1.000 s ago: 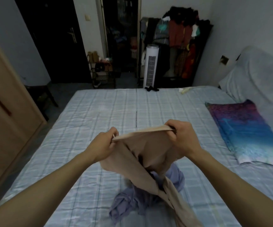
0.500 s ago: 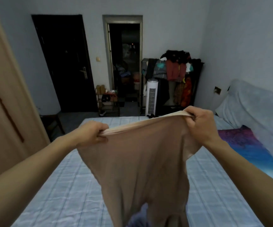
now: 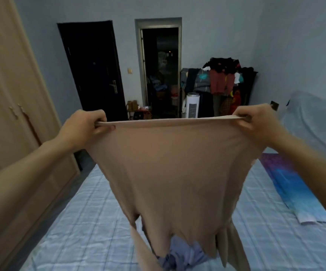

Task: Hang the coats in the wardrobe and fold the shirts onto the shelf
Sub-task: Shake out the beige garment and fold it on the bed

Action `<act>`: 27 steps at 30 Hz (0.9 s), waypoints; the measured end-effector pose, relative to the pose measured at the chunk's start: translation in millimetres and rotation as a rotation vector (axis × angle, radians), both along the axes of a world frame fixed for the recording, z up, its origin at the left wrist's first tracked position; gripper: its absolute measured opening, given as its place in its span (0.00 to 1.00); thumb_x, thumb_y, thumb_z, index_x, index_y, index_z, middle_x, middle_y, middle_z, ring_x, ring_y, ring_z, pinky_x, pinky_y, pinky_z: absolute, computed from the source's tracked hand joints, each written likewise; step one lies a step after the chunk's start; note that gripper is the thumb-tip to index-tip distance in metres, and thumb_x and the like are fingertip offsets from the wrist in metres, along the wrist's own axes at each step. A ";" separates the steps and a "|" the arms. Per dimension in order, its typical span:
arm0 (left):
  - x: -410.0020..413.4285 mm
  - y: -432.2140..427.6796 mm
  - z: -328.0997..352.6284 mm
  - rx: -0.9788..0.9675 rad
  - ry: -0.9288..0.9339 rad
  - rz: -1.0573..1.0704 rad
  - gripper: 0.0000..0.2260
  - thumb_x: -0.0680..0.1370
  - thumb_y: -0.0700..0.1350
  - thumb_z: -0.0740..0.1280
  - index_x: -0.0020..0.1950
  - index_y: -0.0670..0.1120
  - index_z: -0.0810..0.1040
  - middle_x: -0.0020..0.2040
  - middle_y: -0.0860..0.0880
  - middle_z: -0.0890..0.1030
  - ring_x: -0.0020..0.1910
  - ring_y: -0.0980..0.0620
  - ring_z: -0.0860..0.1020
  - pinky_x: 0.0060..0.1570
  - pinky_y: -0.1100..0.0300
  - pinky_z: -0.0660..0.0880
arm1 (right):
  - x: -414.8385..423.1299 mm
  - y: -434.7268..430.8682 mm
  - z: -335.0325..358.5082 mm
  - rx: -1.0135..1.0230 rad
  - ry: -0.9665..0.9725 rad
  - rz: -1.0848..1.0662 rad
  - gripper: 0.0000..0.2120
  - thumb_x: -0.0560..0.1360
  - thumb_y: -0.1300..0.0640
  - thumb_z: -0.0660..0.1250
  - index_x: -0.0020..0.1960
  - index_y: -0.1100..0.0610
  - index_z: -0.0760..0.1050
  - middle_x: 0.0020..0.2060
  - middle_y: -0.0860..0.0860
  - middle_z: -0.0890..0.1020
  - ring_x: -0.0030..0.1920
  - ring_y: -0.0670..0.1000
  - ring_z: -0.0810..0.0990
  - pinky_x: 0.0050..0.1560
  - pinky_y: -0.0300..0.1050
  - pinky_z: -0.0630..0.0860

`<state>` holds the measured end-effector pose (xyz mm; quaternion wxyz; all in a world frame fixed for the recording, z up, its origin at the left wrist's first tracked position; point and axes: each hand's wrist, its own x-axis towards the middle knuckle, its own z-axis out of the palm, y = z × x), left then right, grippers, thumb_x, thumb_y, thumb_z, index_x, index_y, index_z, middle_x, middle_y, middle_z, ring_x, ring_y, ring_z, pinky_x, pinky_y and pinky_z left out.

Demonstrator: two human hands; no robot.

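Blue shirt [image 3: 179, 255]: lies in a crumpled heap on the near end of the bed [image 3: 80, 222], not folded yet.
Tan shirt [image 3: 173, 173]: hangs in the air above the bed, pulled wide along its top edge so it drops flat, ready for folding, I think.
Left hand [image 3: 85, 128]: pinches one top corner, fingers curled tight.
Right hand [image 3: 256, 122]: pinches the other corner the same way.
Wardrobe [image 3: 11, 114]: beside the bed's left side, doors closed.
Clothes rack [image 3: 222, 81]: past the bed's far end, full.
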<state>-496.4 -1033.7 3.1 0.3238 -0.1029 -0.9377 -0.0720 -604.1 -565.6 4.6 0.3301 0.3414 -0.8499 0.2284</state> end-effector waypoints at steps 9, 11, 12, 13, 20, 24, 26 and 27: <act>29.8 -79.4 4.8 -0.052 0.075 -0.023 0.06 0.76 0.35 0.69 0.46 0.46 0.76 0.41 0.51 0.75 0.39 0.48 0.75 0.40 0.56 0.69 | 31.7 -85.3 -31.3 0.163 -0.104 0.111 0.09 0.71 0.56 0.76 0.38 0.60 0.80 0.31 0.52 0.80 0.33 0.52 0.79 0.36 0.48 0.76; 41.0 -97.9 0.2 -0.037 0.061 -0.024 0.07 0.76 0.34 0.69 0.45 0.46 0.77 0.40 0.50 0.75 0.38 0.48 0.75 0.40 0.57 0.68 | 36.7 -106.0 -37.6 0.153 -0.133 0.074 0.07 0.72 0.57 0.75 0.41 0.60 0.81 0.34 0.53 0.82 0.36 0.53 0.80 0.40 0.53 0.78; 45.7 -107.2 -0.9 -0.023 0.057 -0.021 0.07 0.75 0.34 0.69 0.45 0.46 0.77 0.40 0.50 0.76 0.38 0.48 0.76 0.40 0.58 0.69 | 39.1 -116.6 -40.5 0.131 -0.150 0.053 0.07 0.72 0.57 0.75 0.41 0.60 0.81 0.35 0.53 0.82 0.37 0.53 0.80 0.41 0.53 0.78; 49.0 -116.0 -2.0 0.003 0.051 -0.017 0.08 0.75 0.34 0.69 0.44 0.47 0.77 0.40 0.50 0.77 0.38 0.49 0.76 0.39 0.59 0.69 | 41.3 -126.5 -43.1 0.098 -0.170 0.033 0.06 0.73 0.57 0.74 0.41 0.59 0.81 0.35 0.52 0.82 0.37 0.52 0.81 0.41 0.53 0.78; 64.9 -160.2 -8.4 0.388 -0.103 0.001 0.07 0.73 0.45 0.76 0.38 0.55 0.82 0.34 0.61 0.81 0.33 0.66 0.76 0.29 0.74 0.67 | 49.2 -170.5 -47.9 -0.004 -0.404 -0.032 0.08 0.75 0.55 0.72 0.37 0.51 0.81 0.33 0.47 0.82 0.36 0.45 0.80 0.37 0.43 0.75; 43.3 -144.7 -12.5 0.506 -0.130 0.249 0.06 0.73 0.47 0.74 0.37 0.50 0.83 0.34 0.54 0.81 0.40 0.55 0.79 0.40 0.60 0.71 | 35.9 -217.7 -44.5 -0.115 -0.599 -0.162 0.12 0.74 0.58 0.69 0.33 0.60 0.79 0.30 0.53 0.79 0.35 0.52 0.77 0.35 0.45 0.70; 34.8 -131.0 -19.4 0.572 -0.213 0.341 0.09 0.75 0.46 0.73 0.36 0.44 0.83 0.34 0.47 0.81 0.42 0.47 0.80 0.45 0.55 0.73 | 34.1 -243.1 -47.6 -0.204 -0.698 -0.225 0.17 0.73 0.59 0.68 0.26 0.58 0.74 0.25 0.52 0.74 0.31 0.50 0.74 0.32 0.44 0.68; 32.8 -125.2 -22.4 0.606 -0.236 0.364 0.09 0.74 0.45 0.72 0.35 0.44 0.82 0.34 0.46 0.81 0.41 0.46 0.81 0.42 0.55 0.74 | 34.2 -252.8 -49.9 -0.233 -0.719 -0.246 0.20 0.73 0.60 0.67 0.23 0.55 0.70 0.23 0.51 0.72 0.29 0.50 0.72 0.31 0.43 0.67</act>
